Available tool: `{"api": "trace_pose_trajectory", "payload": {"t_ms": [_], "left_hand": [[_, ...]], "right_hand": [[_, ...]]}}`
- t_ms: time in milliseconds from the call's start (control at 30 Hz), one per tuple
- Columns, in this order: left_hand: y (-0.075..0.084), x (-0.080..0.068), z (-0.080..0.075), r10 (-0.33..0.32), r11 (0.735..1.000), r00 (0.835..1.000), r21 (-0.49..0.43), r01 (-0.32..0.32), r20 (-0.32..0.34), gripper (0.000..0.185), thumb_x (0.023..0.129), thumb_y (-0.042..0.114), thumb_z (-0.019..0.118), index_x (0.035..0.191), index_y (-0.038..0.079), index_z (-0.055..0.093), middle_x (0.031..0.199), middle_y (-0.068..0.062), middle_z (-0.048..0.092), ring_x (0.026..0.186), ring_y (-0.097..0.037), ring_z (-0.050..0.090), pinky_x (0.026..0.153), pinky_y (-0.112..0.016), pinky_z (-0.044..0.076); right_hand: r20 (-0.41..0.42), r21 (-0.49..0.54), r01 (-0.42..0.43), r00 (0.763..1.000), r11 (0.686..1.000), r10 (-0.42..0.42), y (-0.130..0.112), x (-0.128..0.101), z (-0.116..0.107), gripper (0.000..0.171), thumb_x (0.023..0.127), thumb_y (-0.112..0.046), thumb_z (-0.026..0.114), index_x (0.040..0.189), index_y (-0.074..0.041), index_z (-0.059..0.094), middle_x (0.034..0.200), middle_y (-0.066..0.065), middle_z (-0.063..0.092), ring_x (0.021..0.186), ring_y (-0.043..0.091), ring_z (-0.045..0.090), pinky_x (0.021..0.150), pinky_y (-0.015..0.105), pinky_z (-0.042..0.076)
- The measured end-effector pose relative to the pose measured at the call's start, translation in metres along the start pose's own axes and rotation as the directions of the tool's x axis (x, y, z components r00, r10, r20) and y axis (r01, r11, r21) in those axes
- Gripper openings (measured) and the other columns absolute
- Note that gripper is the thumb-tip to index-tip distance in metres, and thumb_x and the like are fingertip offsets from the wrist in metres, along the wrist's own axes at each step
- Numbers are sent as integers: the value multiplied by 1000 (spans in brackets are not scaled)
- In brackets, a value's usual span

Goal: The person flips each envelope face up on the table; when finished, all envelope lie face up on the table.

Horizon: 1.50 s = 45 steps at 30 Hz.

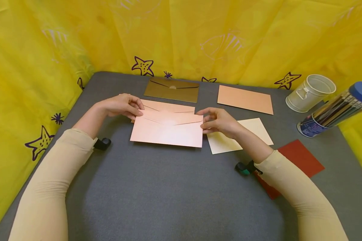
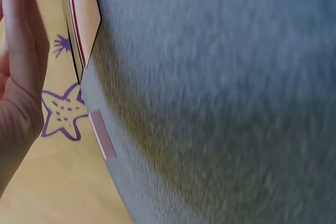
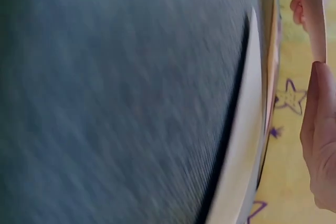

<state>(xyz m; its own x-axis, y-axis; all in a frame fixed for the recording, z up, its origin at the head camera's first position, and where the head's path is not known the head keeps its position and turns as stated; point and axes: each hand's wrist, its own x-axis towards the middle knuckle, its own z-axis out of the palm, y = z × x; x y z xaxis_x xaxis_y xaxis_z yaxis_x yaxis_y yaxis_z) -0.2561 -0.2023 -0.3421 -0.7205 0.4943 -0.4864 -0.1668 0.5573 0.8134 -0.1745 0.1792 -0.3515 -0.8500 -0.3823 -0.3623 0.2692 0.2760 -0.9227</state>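
Note:
Between my two hands is a pale pink envelope, its pointed flap side facing up. My left hand pinches its upper left corner between thumb and fingers. At the upper right corner, the thumb and fingers of my right hand grip the edge. A second pink envelope shows just behind, partly covered by the front one and by my left hand. In the right wrist view, the held envelope rises from the fingertips, seen nearly edge-on. A cream envelope lies partly under my right forearm.
A gold-brown envelope and a peach envelope lie toward the back of the grey table. A red envelope lies partly beneath the right sleeve. At the right stand a white metal can and a blue-lidded pencil tub.

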Motion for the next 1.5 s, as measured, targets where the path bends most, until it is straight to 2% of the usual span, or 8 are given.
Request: {"api": "trace_pose_trajectory", "payload": {"t_ms": [100,233,500,700,900,1100,1500], "left_hand": [[-2,-3,-4,-34,999,996,36,31,83,16,90,5,70,99,1,58,80,-1,62,70,-11,64,71,-28,61],[-3,-7,-9,-67,997,986,60,58,153,14,89,5,70,95,2,57,79,-2,63,72,-12,66,74,-29,62],[-12,-7,-13,-142,984,966,138,114,216,14,87,7,73,90,4,59,79,0,62,70,-11,66,72,-25,61],[-16,-8,-12,-164,978,963,164,131,214,13,87,7,74,91,3,63,79,0,62,70,-9,63,71,-22,60],[-14,-10,-9,-163,971,970,203,126,182,17,85,6,75,99,-1,67,80,0,63,73,-9,62,71,-22,60],[-14,-10,-9,-171,964,974,230,134,148,23,84,7,76,103,-3,69,78,1,66,72,-9,62,70,-23,60],[-14,-11,-12,-183,951,974,275,142,131,22,83,9,78,100,-3,70,78,1,66,71,-9,62,69,-22,59]], "right_hand": [[31,-17,-9,999,1000,10,1,0,9,48,92,4,62,138,-1,50,94,6,55,78,15,69,79,35,62],[66,-21,-21,998,1000,22,2,0,18,44,94,3,59,137,2,51,99,10,56,80,14,70,79,36,62],[169,-50,-34,985,998,42,7,-1,26,38,96,-2,57,133,5,52,98,10,65,82,15,71,79,32,62],[221,-69,-79,971,995,92,8,-2,30,38,98,-4,55,134,5,50,107,12,65,86,15,71,79,30,62],[259,-91,-114,956,989,134,10,-2,32,39,99,-6,53,137,5,49,105,12,63,86,14,71,81,29,61],[256,-86,-114,958,990,133,11,-1,33,39,99,-5,53,136,6,51,110,14,63,88,13,70,81,27,61],[255,-72,-107,959,992,122,10,-1,31,38,99,-5,52,136,6,51,121,20,62,94,13,71,85,27,60]]}}
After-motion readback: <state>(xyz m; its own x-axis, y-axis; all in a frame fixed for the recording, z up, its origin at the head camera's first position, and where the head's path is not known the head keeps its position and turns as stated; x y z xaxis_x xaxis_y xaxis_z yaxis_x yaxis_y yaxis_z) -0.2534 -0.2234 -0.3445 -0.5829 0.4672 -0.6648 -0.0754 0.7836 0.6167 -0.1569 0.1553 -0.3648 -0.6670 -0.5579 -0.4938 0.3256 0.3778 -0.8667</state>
